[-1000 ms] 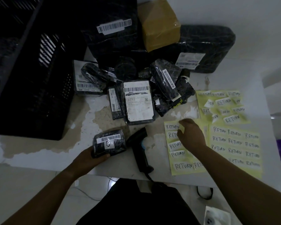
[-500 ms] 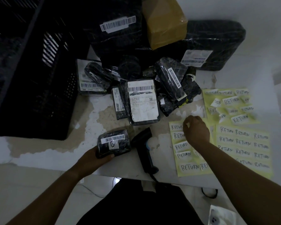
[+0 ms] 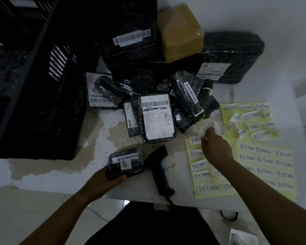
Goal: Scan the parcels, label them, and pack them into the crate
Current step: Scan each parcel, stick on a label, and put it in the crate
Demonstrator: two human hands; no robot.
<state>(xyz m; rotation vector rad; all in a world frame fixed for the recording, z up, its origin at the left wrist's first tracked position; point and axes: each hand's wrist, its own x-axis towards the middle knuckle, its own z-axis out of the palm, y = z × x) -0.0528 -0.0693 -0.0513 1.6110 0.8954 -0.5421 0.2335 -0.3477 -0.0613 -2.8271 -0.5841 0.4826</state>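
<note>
My left hand [image 3: 104,181] grips a small black wrapped parcel [image 3: 125,164] near the table's front edge; it has a barcode label and a white tag marked "B". My right hand [image 3: 216,149] hovers with curled fingers over the top of a yellow sheet of RETURN labels [image 3: 207,175], and its fingertips pinch at a label there. A black handheld scanner [image 3: 159,171] lies on the table between my hands. The black slatted crate [image 3: 42,106] stands at the left.
A pile of black wrapped parcels [image 3: 157,119] sits mid-table, with larger black parcels and a brown box [image 3: 181,34] behind it. More yellow RETURN sheets [image 3: 265,165] lie at the right. The tabletop [image 3: 64,167] is worn and patchy.
My right hand has moved slightly up the label sheet and curled its fingers tighter at the top label. The left hand still holds the small parcel in place.
</note>
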